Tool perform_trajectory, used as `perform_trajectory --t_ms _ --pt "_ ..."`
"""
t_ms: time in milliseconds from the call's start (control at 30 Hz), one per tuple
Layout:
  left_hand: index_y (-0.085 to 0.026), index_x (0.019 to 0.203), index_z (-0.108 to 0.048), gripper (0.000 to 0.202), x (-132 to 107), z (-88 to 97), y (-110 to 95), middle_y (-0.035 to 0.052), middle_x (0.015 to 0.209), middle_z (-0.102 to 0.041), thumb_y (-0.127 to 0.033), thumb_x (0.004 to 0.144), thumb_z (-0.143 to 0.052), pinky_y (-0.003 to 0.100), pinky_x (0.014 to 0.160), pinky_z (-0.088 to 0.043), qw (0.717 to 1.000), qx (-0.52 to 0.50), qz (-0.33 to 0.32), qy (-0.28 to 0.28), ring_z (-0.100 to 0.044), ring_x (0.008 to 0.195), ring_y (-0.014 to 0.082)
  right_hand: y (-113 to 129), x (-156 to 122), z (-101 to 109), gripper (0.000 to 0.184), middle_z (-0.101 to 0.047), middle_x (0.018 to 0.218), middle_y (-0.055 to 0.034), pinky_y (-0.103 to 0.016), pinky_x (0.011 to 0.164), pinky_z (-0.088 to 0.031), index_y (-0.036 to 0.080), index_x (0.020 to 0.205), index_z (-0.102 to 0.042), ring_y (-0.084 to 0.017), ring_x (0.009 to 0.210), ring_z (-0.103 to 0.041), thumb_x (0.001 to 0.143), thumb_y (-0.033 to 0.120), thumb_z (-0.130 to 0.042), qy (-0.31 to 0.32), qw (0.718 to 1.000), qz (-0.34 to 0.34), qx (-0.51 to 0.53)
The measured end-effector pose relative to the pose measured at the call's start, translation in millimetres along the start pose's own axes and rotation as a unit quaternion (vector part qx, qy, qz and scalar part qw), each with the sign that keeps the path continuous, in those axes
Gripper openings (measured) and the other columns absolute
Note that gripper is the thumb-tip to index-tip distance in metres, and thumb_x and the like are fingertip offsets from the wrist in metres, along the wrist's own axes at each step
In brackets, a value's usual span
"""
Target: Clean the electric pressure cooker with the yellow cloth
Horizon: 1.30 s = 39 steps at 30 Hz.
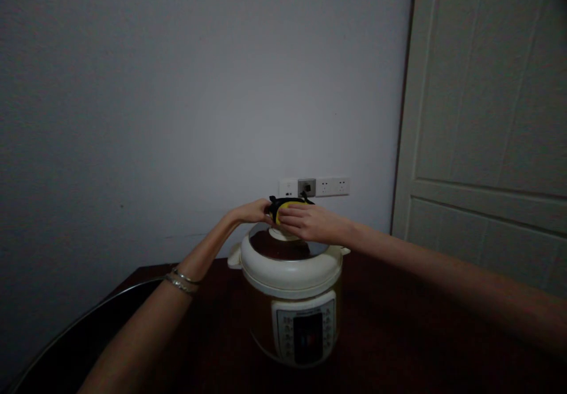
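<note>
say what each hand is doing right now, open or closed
Left hand: holding the black-and-yellow item by its left edge.
Right hand: laid across the item's front; open or closed cannot be told.

yellow-and-black item (280, 205) | over lid (287, 270) centre | white-and-brown cooker (291, 299) | upright, lid on

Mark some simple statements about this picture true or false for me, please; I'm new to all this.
1. Both the left hand and the right hand touch a yellow-and-black object. True.
2. The lid is off the cooker. False: it sits on top of it.
3. The bracelets are on the right arm. False: they are on the left, near the wrist.
4. Sockets are set in the wall beyond the cooker. True.
5. The control panel faces the wall. False: it faces the camera.
</note>
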<state>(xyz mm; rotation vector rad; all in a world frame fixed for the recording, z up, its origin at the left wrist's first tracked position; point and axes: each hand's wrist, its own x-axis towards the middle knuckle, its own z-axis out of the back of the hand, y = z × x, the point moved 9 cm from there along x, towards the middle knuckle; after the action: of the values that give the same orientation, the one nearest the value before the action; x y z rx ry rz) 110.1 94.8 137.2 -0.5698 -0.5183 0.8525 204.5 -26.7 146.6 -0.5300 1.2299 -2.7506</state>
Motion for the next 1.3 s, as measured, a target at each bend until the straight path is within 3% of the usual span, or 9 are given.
perform_trajectory --t_ms 167,367,433,533,633,733,767,1000,1300 --pt "-0.011 0.067 -0.065 0.015 0 -0.5 -2 -0.0020 0.067 -0.062 -0.012 0.053 -0.070 0.028 0.072 -0.045 1.000 -0.012 -0.002 -0.004 -0.052 0.069 0.0135 6 -2 -19 0.026 -0.063 0.117 -0.0128 -0.037 0.100 -0.043 0.008 0.107 -0.063 -0.019 0.111 -0.056 0.092 0.010 -0.043 0.026 0.998 0.038 -0.035" --pt "-0.017 0.113 -0.062 0.047 -7 -11.6 -13 0.0053 0.110 -0.066 -0.022 0.067 -0.067 0.034 0.090 -0.041 0.999 -0.012 -0.024 0.040 -0.058 0.098 0.0187 3 -49 -6 0.024 -0.068 0.102 -0.0077 -0.035 0.097 -0.045 0.014 0.097 -0.067 -0.017 0.111 -0.056 0.088 0.008 -0.045 -0.001 0.994 0.027 0.108" --pt "-0.017 0.118 -0.059 0.052 -9 -12.7 -15 0.0075 0.120 -0.062 -0.026 0.068 -0.068 0.035 0.094 -0.039 0.999 0.000 -0.025 0.040 -0.056 0.107 0.0209 -18 -71 1 0.028 -0.069 0.098 -0.0077 -0.033 0.090 -0.048 0.016 0.094 -0.068 -0.017 0.104 -0.059 0.082 0.005 -0.045 -0.055 0.982 -0.044 0.175" --pt "-0.016 0.119 -0.057 0.055 -11 -10.6 -17 0.0097 0.121 -0.061 -0.034 0.069 -0.068 0.033 0.091 -0.040 0.999 0.034 -0.015 0.026 -0.055 0.108 0.0223 -78 -109 1 0.036 -0.070 0.097 -0.0064 -0.030 0.080 -0.050 0.017 0.093 -0.070 -0.017 0.092 -0.063 0.072 0.003 -0.043 -0.158 0.915 -0.287 0.236" --pt "-0.015 0.109 -0.062 0.053 -12 -0.3 -20 0.0093 0.105 -0.066 -0.042 0.065 -0.070 0.028 0.080 -0.042 0.996 0.086 0.002 -0.021 -0.058 0.096 0.0218 -128 -135 -26 0.040 -0.072 0.090 -0.0048 -0.029 0.074 -0.049 0.016 0.094 -0.072 -0.017 0.081 -0.063 0.066 0.004 -0.045 -0.179 0.787 -0.513 0.294" --pt "-0.013 0.094 -0.066 0.048 -15 7.8 -21 0.0055 0.080 -0.066 -0.049 0.062 -0.069 0.025 0.066 -0.038 0.988 0.138 0.033 -0.062 -0.056 0.077 0.0187 -148 -122 -66 0.044 -0.071 0.087 -0.0063 -0.024 0.066 -0.047 0.011 0.099 -0.072 -0.017 0.076 -0.061 0.062 0.002 -0.049 -0.157 0.662 -0.603 0.415" --pt "-0.013 0.090 -0.066 0.048 -15 7.5 -20 0.0038 0.074 -0.063 -0.051 0.062 -0.068 0.025 0.062 -0.036 0.985 0.152 0.047 -0.064 -0.054 0.071 0.0172 -151 -110 -77 0.046 -0.071 0.086 -0.0062 -0.023 0.063 -0.046 0.011 0.101 -0.071 -0.015 0.073 -0.060 0.061 0.002 -0.050 -0.150 0.641 -0.606 0.447" --pt "-0.013 0.058 -0.063 0.044 -16 2.2 -4 -0.0038 0.049 -0.041 -0.057 0.063 -0.064 0.025 0.050 -0.019 0.967 0.199 0.136 -0.082 -0.032 0.050 0.0090 -131 -28 -129 0.034 -0.065 0.061 -0.0022 -0.019 0.050 -0.041 0.008 0.083 -0.072 -0.010 0.052 -0.053 0.057 0.000 -0.051 -0.080 0.578 -0.549 0.599" --pt "-0.015 0.041 -0.053 0.050 -17 11.8 2 -0.0062 0.041 -0.024 -0.061 0.054 -0.069 0.028 0.050 -0.013 0.941 0.241 0.207 -0.121 -0.022 0.046 0.0076 -106 -49 -119 0.028 -0.065 0.063 -0.0032 -0.019 0.050 -0.039 0.008 0.079 -0.071 -0.010 0.053 -0.053 0.057 0.003 -0.054 -0.086 0.543 -0.552 0.626"
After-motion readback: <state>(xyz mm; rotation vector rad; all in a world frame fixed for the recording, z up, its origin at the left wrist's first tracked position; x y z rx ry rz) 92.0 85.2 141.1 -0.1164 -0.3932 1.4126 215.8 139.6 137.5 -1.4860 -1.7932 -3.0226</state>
